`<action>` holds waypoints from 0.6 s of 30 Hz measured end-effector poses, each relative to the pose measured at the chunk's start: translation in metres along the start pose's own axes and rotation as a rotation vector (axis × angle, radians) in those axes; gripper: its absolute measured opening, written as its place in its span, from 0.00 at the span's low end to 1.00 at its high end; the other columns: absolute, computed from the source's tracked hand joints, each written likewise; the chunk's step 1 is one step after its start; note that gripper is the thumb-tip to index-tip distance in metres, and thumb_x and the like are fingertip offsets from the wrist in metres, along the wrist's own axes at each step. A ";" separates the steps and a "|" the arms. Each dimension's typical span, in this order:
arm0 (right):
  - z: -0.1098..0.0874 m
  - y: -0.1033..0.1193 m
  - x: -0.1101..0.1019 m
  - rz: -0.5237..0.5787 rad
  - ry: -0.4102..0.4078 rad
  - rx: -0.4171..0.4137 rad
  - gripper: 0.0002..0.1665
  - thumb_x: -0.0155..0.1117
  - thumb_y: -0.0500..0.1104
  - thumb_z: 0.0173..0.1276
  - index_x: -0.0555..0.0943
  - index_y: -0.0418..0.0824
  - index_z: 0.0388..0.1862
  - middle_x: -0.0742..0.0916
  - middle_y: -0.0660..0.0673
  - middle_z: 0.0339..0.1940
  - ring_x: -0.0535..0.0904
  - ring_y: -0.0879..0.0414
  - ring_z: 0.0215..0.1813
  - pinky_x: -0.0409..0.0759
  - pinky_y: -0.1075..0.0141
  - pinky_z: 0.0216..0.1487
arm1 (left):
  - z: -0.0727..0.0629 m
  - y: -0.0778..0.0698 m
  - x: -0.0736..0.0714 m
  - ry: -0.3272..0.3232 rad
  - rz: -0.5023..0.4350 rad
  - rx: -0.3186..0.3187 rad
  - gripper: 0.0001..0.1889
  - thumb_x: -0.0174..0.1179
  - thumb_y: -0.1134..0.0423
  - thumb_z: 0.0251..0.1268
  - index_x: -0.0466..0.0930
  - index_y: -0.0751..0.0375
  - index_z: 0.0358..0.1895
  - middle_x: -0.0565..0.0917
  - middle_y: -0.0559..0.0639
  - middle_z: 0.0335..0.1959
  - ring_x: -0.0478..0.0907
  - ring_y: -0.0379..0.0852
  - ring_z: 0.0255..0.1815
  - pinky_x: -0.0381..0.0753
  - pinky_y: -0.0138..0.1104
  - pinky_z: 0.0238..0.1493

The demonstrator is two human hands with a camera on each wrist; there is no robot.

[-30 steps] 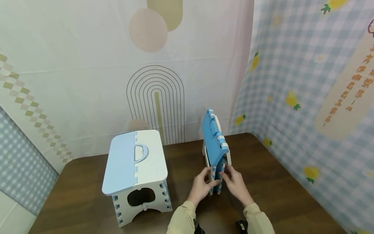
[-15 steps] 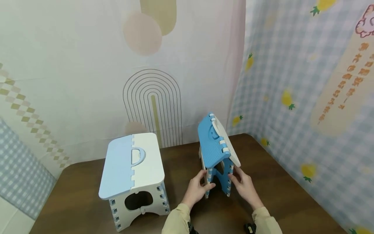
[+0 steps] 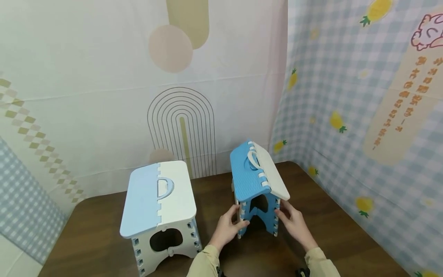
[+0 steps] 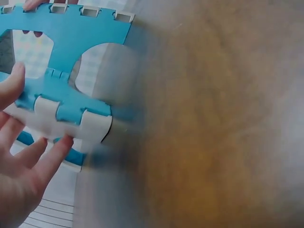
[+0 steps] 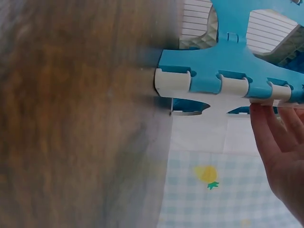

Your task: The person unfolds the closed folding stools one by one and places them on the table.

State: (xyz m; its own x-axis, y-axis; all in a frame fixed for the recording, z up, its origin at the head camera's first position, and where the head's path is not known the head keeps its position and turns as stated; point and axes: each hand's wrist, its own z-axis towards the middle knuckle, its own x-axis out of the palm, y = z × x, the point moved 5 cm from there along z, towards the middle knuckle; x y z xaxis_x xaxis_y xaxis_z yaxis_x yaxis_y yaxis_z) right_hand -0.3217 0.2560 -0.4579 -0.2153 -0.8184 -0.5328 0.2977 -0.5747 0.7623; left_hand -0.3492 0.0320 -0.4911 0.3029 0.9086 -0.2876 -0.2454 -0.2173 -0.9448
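A bright blue and white folding stool (image 3: 247, 171) stands half unfolded at the table's right, its two top halves sloping like a roof and its handle raised along the ridge. My left hand (image 3: 226, 227) pinches its left leg edge; the left wrist view has the thumb (image 4: 16, 85) over the blue end panel (image 4: 71, 47) and the fingers along the white side. On the opposite edge my right hand (image 3: 294, 223) holds the other leg, thumb in front. From the right wrist, several fingers (image 5: 268, 133) reach the hinged white edge (image 5: 232, 86); the thumb is hidden.
Left of it, a pale blue and white folding stool (image 3: 176, 207) stands fully opened with a flat top. Both are on a dark brown wooden table (image 3: 100, 231). A printed white cloth (image 3: 104, 115) hangs behind, and a checked pineapple-patterned cloth (image 3: 311, 96) hangs at right.
Both hands have moved apart, spreading the bright blue stool's legs. Its top halves have gone from nearly folded together to a wide roof shape. The head view has shifted slightly.
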 end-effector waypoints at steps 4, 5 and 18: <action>0.003 -0.008 0.001 0.045 0.056 0.049 0.30 0.58 0.44 0.73 0.67 0.32 0.69 0.81 0.31 0.59 0.81 0.56 0.51 0.83 0.67 0.45 | -0.008 0.000 -0.001 0.021 0.095 -0.025 0.28 0.61 0.56 0.67 0.65 0.54 0.68 0.72 0.61 0.67 0.69 0.63 0.68 0.74 0.56 0.63; 0.004 -0.010 0.000 0.062 0.095 0.063 0.32 0.57 0.45 0.74 0.65 0.31 0.71 0.79 0.30 0.61 0.81 0.51 0.55 0.83 0.65 0.48 | -0.010 -0.001 -0.001 0.034 0.118 -0.029 0.29 0.60 0.58 0.68 0.62 0.56 0.70 0.70 0.62 0.69 0.67 0.64 0.70 0.71 0.58 0.64; 0.052 0.047 -0.050 0.003 -0.133 0.022 0.31 0.37 0.56 0.80 0.64 0.42 0.74 0.74 0.38 0.70 0.72 0.42 0.69 0.74 0.51 0.66 | -0.003 -0.093 -0.044 -0.532 -0.015 0.208 0.19 0.44 0.71 0.74 0.71 0.59 0.65 0.71 0.57 0.68 0.67 0.55 0.71 0.69 0.49 0.69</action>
State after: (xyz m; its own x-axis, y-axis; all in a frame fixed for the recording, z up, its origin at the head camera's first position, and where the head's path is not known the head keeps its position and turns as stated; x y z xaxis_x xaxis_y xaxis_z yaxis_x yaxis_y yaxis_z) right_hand -0.3451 0.2699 -0.3768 -0.3365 -0.8114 -0.4779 0.2789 -0.5706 0.7724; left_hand -0.3366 0.0108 -0.3908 -0.1845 0.9773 -0.1043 -0.4372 -0.1767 -0.8818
